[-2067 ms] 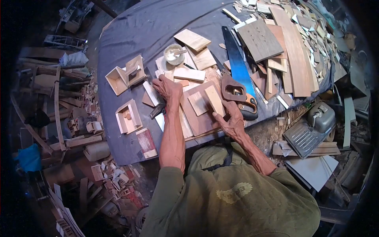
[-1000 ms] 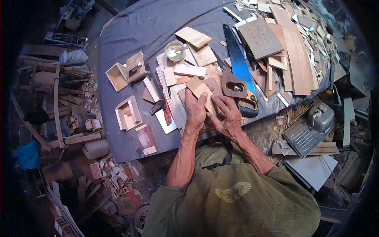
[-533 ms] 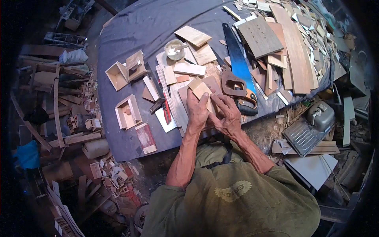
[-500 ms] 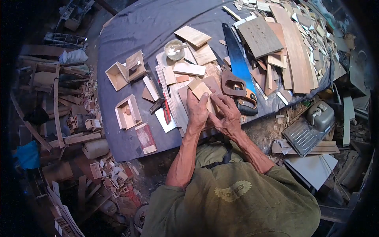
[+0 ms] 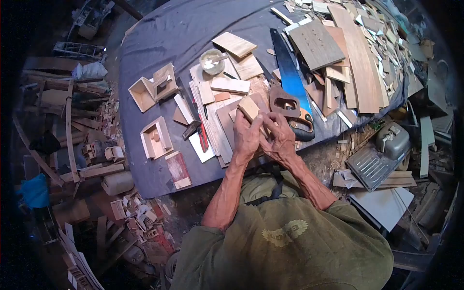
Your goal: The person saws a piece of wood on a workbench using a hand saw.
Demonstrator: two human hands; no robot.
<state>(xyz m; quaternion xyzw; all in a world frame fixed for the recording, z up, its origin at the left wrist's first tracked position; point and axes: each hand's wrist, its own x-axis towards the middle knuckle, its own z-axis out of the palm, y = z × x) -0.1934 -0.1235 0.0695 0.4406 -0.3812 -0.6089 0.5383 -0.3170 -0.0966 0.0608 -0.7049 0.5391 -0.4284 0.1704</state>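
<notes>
Both my hands are closed on a small light wooden block (image 5: pixel 248 109) near the front of the covered table. My left hand (image 5: pixel 247 138) grips its left side, with the thumb along the near face. My right hand (image 5: pixel 279 140) holds the near right side, its fingers bent over the wood and partly hiding it. Beneath the hands lies a flat brown board (image 5: pixel 225 115). A handsaw with a blue blade (image 5: pixel 291 72) rests just right of my right hand. To the left are a red-handled tool (image 5: pixel 203 139) and a hammer (image 5: pixel 191 129).
A bowl of pale paste (image 5: pixel 212 61) with a stick in it stands beyond the hands. Small open wooden boxes (image 5: pixel 157 137) sit at the left. Stacked boards (image 5: pixel 316 46) and many offcuts cover the right side. A metal sink (image 5: pixel 374 157) lies below the table's right edge.
The wooden block has been tilted and turned in my hands, so its edge now shows. Both hands have shifted slightly to the right; the things on the table stay put.
</notes>
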